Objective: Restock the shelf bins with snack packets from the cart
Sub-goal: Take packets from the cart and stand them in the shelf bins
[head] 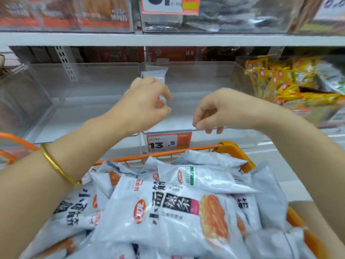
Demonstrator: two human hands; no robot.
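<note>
An orange cart (233, 152) in front of me is piled with grey-white snack packets (168, 208) printed with black characters and orange strips. Above it stands a clear plastic shelf bin (205, 79) with a bare white floor. My left hand (147, 103) is inside the bin near its left wall, closed on a small clear packet (155, 73) that sticks up above my fingers. My right hand (214, 111) rests at the bin's front rim, fingertips curled over the edge, with no packet in it.
A price tag reading 13.5 (169, 143) hangs on the bin's front. Another clear bin (84, 81) sits to the left. A bin of yellow packets (291, 83) stands at the right. An upper shelf (168, 39) carries more bins of packets.
</note>
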